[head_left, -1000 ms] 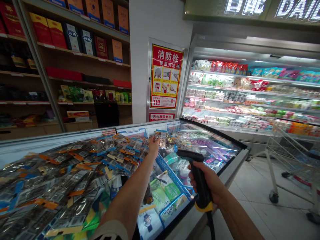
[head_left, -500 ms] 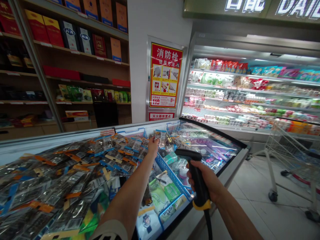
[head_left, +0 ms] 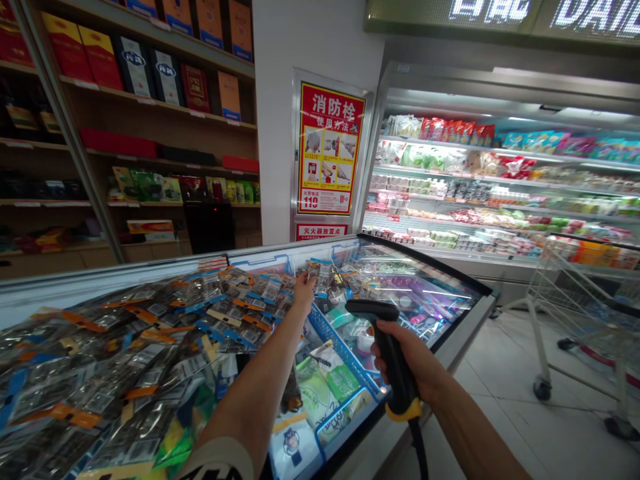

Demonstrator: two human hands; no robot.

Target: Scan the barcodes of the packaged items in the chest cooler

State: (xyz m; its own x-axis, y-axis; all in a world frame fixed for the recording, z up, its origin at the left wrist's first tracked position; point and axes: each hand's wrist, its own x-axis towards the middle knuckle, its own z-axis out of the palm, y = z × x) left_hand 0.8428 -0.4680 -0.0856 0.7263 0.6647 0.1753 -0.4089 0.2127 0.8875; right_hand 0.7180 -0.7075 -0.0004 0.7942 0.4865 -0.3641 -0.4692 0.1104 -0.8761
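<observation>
My left hand (head_left: 303, 292) reaches far over the chest freezer (head_left: 470, 313) and pinches a small clear packet (head_left: 321, 275) with a blue header, held up at the far end of a heap of like packets (head_left: 150, 333). My right hand (head_left: 417, 363) grips a black barcode scanner (head_left: 385, 347) with a yellow base; its head points towards the held packet. A dark cable hangs from the scanner's base. Under my left arm, blue wire baskets (head_left: 345, 350) hold green and white frozen bags.
Wooden shelves (head_left: 150, 113) with boxed goods line the back left. A red fire-hose poster (head_left: 330, 150) hangs on the white pillar. An open chiller (head_left: 500, 193) runs along the right. A metal shopping trolley (head_left: 585, 313) stands on the tiled floor at right.
Both hands keep their grip. My left hand with the packet and the scanner have drifted slightly left and up in the picture as my head turned a little.
</observation>
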